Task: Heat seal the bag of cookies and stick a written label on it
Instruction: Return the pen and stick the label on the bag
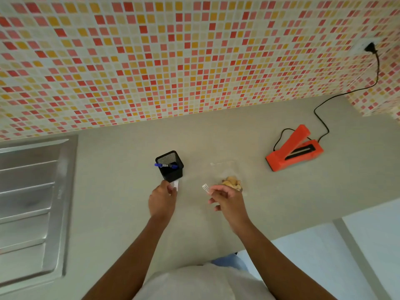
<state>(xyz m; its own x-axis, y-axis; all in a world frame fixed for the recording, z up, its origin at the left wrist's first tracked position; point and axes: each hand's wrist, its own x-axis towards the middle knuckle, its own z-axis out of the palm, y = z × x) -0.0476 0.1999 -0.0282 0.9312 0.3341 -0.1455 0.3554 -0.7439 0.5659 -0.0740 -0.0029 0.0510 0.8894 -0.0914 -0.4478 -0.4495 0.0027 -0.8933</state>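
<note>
A clear bag of cookies (229,180) lies flat on the grey counter (270,202), cookies bunched at its near end. My right hand (225,199) pinches a small white written label (205,188) just left of the bag. My left hand (162,198) holds a white strip of backing paper (176,184) beside a black mesh pen holder (170,166), which has a blue pen (165,165) in it. The orange heat sealer (293,149) sits at the right with its arm raised.
The sealer's black cord (320,107) runs up to a wall socket (370,47) on the mosaic-tiled wall. A steel sink drainer (30,202) fills the left side. The counter's front edge runs diagonally at lower right.
</note>
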